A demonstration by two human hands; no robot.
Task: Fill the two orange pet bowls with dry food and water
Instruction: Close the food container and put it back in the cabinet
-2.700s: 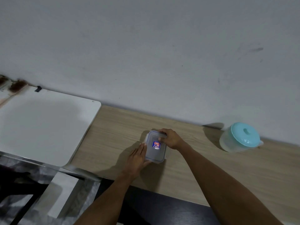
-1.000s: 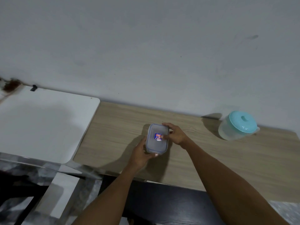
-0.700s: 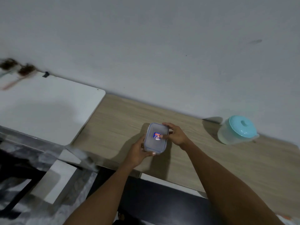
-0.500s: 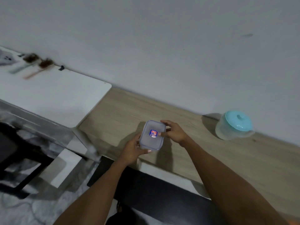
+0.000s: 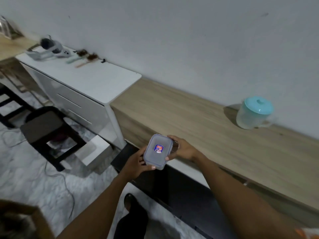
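You hold the lidded food box (image 5: 158,149) in both hands, left hand (image 5: 136,163) beneath, right hand (image 5: 183,149) gripping its far side, just off the counter (image 5: 198,118) edge; no bowls in view.

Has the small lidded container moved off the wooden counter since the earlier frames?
Yes. The container, held by both hands, has come toward the person, now past the wooden counter's front edge; earlier it sat mid-counter.

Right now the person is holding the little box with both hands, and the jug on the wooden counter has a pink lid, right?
Not quite. The head view shows the jug on the wooden counter has a light blue lid. Both the left hand and right hand do hold the little box.
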